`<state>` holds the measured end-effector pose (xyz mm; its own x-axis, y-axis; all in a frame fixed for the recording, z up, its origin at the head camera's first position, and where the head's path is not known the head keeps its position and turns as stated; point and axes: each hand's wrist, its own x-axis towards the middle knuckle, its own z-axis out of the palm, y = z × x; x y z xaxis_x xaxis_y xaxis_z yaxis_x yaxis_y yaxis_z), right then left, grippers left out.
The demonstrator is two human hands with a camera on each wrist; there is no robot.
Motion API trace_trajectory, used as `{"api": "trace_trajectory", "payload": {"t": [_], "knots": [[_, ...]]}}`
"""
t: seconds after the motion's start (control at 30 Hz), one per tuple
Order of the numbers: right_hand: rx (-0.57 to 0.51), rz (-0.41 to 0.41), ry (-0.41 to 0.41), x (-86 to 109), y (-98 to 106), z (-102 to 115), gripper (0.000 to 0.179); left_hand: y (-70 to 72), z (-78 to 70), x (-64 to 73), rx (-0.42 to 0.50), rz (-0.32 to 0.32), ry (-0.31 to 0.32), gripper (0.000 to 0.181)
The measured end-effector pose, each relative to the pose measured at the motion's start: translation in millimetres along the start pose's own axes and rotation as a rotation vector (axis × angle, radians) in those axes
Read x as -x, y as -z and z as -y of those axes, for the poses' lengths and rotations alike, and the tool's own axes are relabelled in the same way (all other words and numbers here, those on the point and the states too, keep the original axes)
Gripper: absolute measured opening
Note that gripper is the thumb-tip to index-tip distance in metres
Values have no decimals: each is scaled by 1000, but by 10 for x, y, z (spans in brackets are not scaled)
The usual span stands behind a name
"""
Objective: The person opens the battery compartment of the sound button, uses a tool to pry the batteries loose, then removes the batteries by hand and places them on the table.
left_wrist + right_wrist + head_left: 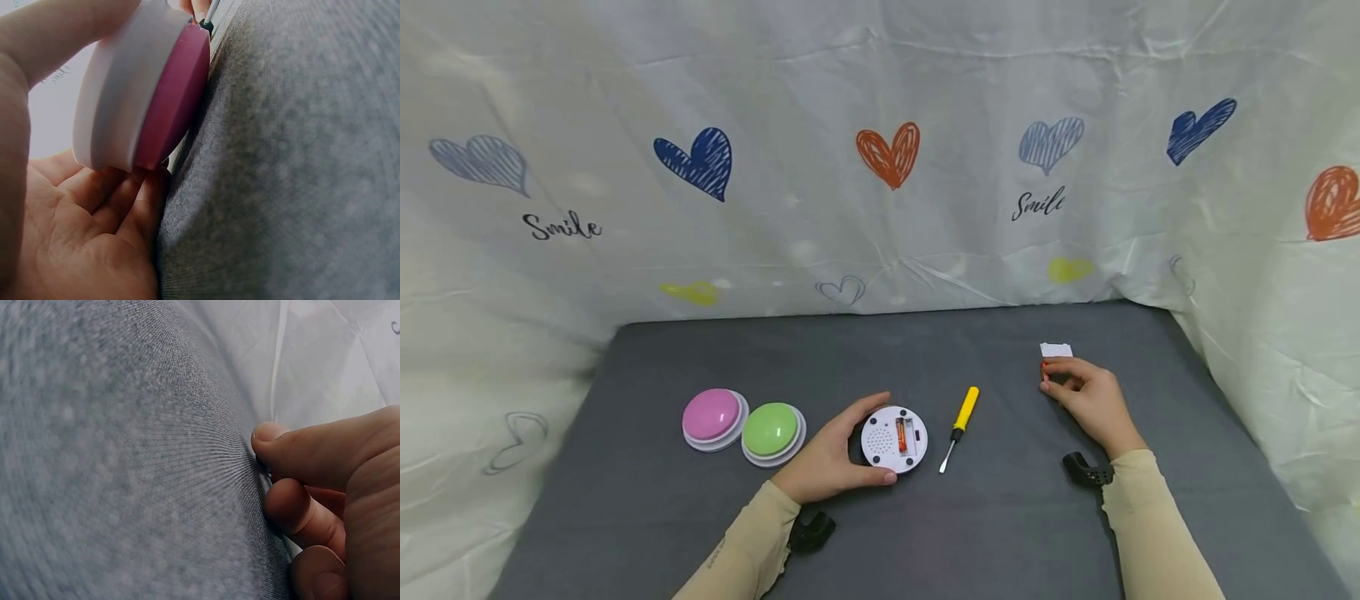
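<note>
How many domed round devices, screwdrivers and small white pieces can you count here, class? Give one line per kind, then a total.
Domed round devices: 3 (pink-domed one, green-domed one, upturned one in the left hand)
Screwdrivers: 1 (yellow-and-black screwdriver)
Small white pieces: 1 (white piece by the right hand)
Total: 5

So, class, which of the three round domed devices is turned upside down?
The rightmost device, held in the left hand: its underside, with a battery showing, faces up, whereas the far-left pink device and the green device sit dome up.
</note>
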<state>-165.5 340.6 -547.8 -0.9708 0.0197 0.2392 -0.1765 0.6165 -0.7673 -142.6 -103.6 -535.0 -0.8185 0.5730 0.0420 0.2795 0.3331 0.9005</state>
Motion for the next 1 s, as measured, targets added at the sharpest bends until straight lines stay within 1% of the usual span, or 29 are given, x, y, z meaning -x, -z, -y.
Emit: {"api": "trace_trajectory", "payload": {"t": [0.2, 0.4, 0.6, 0.7, 0.8, 0.87, 1.0], "knots": [[12, 17, -6, -38, -4, 50, 27, 47, -36, 19, -6, -10, -1, 110], [26, -6, 3, -36, 14, 56, 27, 72, -55, -13, -11, 2, -9, 109], [17, 15, -4, -30, 29, 103, 29, 70, -69, 28, -1, -3, 10, 110], [22, -9, -2, -23, 56, 111, 28, 59, -79, 28, 8, -3, 15, 111], [6, -54, 3, 16, 69, 99, 25, 45, -78, 24, 13, -1, 16, 111], [-15, -74, 8, 68, 55, 94, 23, 33, -77, 43, 10, 7, 23, 110], [-57, -127, 43, 116, 3, 125, 18, 28, -49, 47, 10, 11, 21, 108]]}}
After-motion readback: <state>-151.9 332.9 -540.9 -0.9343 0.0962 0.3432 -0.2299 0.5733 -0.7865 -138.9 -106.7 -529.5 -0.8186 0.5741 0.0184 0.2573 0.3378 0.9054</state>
